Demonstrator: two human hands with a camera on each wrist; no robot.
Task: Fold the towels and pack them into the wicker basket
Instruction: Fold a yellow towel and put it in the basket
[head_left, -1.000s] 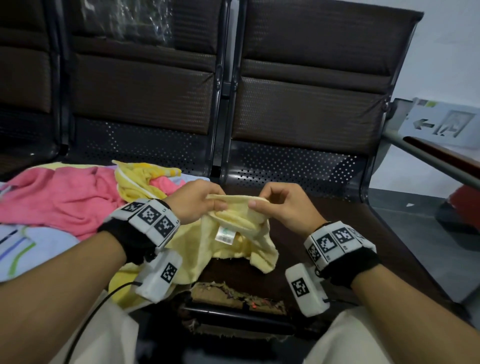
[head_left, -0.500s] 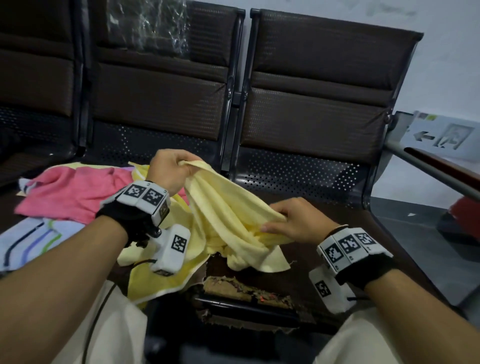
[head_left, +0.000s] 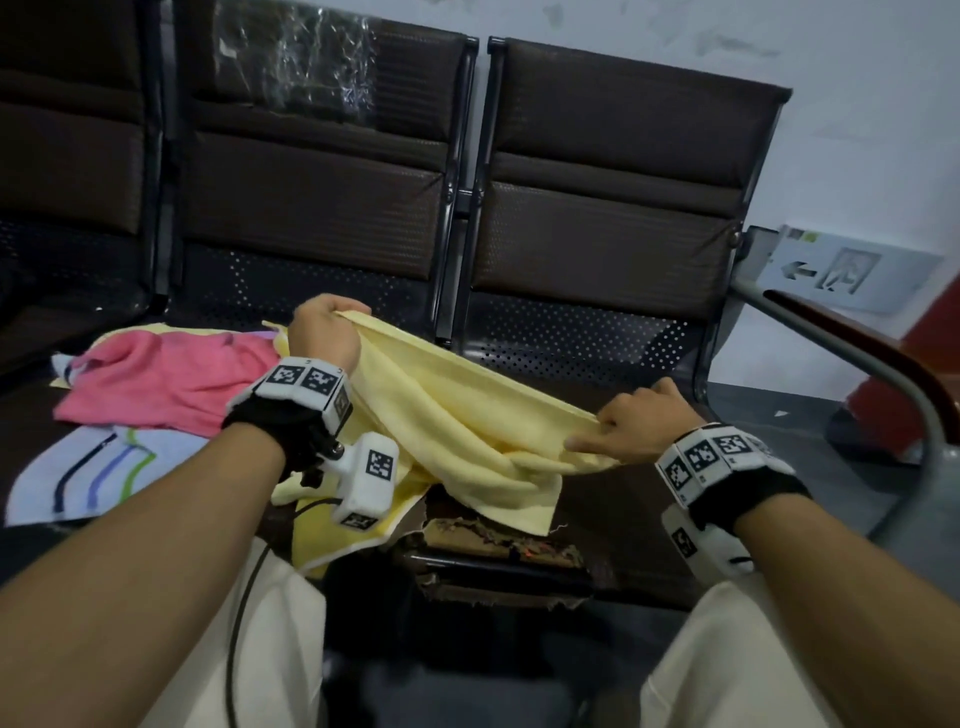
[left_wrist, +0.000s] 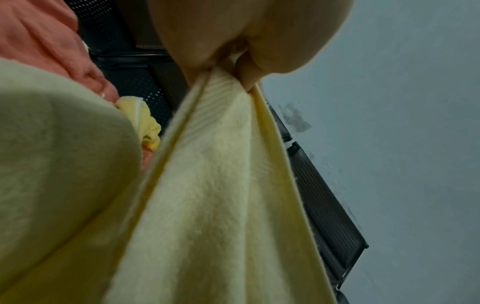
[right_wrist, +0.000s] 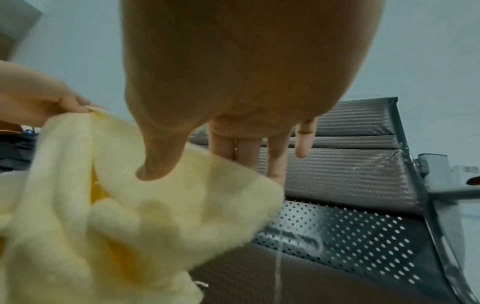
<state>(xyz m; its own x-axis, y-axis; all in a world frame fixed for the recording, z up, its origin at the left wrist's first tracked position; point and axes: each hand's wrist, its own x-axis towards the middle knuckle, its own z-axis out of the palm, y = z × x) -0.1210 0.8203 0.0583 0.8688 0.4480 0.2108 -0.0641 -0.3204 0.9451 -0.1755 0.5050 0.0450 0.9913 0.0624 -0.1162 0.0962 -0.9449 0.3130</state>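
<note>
A pale yellow towel (head_left: 457, 415) is stretched in the air between my two hands, over the dark bench seat (head_left: 613, 499). My left hand (head_left: 343, 312) grips one corner, raised at the far left end; in the left wrist view its fingertips (left_wrist: 246, 78) pinch the hem of the yellow towel (left_wrist: 221, 185). My right hand (head_left: 592, 434) holds the same top edge lower and to the right. In the right wrist view its thumb (right_wrist: 155, 164) presses on the yellow towel (right_wrist: 155, 205) against the fingers (right_wrist: 246, 148) behind it. The rest of the cloth hangs bunched below.
A pink towel (head_left: 166, 384) and a white towel with coloured stripes (head_left: 93, 467) lie piled on the seat at the left. A frayed brown seat edge (head_left: 498, 540) is just in front of my knees. Dark chair backs (head_left: 613, 197) stand behind; a metal armrest (head_left: 857, 364) runs at the right.
My hands have moved apart from a close pinch at the towel's label. The left hand rose up and to the left with a corner, the right slid rightward, and the edge is now drawn out.
</note>
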